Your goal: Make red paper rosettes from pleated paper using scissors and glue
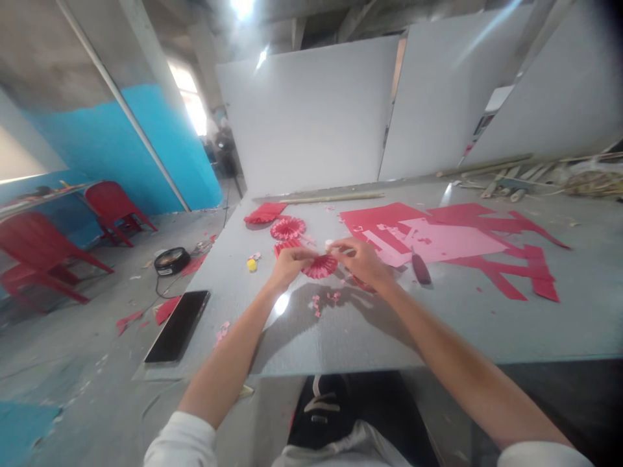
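Observation:
Both my hands meet over the grey table (341, 337) on a folded red paper fan (320, 266). My left hand (288, 262) pinches its left edge with closed fingers. My right hand (363, 259) grips the right side, fingers curled, with a small white piece at its fingertips. A finished red paper rosette (288, 227) lies just beyond, and a folded red strip (264, 213) behind it.
Cut red and pink paper sheets (438, 240) spread on the right, a dark knife (421, 268) beside them. A black phone (178, 325) lies near the table's left edge, a small yellow object (252, 264) and pink scraps (324, 301) nearby. Red chairs (34, 256) stand left.

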### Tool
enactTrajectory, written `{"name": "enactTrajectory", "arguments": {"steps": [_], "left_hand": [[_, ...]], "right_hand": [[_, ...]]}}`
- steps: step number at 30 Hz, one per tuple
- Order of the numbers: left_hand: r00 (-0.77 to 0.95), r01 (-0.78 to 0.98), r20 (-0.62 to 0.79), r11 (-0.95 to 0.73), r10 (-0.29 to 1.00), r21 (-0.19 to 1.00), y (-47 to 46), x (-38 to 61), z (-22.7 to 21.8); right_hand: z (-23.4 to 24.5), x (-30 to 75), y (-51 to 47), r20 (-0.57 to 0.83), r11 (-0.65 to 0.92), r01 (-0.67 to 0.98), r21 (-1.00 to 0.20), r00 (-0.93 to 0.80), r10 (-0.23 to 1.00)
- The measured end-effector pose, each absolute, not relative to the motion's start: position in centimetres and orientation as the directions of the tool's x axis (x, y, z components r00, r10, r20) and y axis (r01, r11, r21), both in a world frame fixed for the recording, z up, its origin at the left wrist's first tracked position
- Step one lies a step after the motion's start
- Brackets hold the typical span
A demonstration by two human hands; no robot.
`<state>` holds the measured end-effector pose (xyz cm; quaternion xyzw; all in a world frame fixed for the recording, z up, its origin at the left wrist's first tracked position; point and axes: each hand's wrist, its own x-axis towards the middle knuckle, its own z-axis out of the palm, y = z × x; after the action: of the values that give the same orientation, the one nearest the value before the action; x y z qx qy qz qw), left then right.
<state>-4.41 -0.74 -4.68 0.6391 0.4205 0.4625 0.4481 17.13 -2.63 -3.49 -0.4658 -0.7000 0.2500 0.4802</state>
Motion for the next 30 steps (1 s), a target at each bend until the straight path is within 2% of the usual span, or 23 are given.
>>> {"name": "enactTrajectory", "arguments": {"steps": [4, 8, 15, 21, 26, 30], "left_hand": [[0.291, 0.1, 0.23, -0.269, 0.928, 0.958, -0.5, -4.8, -4.5], [0.362, 0.121, 0.23, -0.291, 0.903, 0.949, -0.2, -5.4, -4.2], [0.433, 0.071, 0.181, -0.233, 0.883, 0.97, -0.8, -5.4, -3.8], [0.469, 0.141, 0.084, -0.169, 0.879, 0.975, -0.8, -5.2, -4.0], [0.382, 0.048, 0.059, -0.084, 0.922, 0.995, -0.1, -5.7, -4.5], [0.206, -0.121, 0.017, 0.008, 0.978, 0.993, 0.3, -5.6, -4.6]], "right_hand": [[-3.2, 17.3, -2.7, 0.37, 0.399, 0.366, -0.841, -0.15, 0.917], [-3.3, 17.6, -2.6, 0.37, 0.408, 0.343, -0.846, -0.174, 0.913], [-3.6, 17.6, -2.2, 0.339, 0.386, 0.275, -0.881, -0.204, 0.918], [-3.7, 17.6, -2.2, 0.351, 0.408, 0.285, -0.867, -0.23, 0.908], [-3.7, 18.2, -1.8, 0.319, 0.344, 0.295, -0.892, -0.13, 0.939], [-3.7, 18.7, -1.4, 0.319, 0.329, 0.314, -0.891, -0.085, 0.944]]}}
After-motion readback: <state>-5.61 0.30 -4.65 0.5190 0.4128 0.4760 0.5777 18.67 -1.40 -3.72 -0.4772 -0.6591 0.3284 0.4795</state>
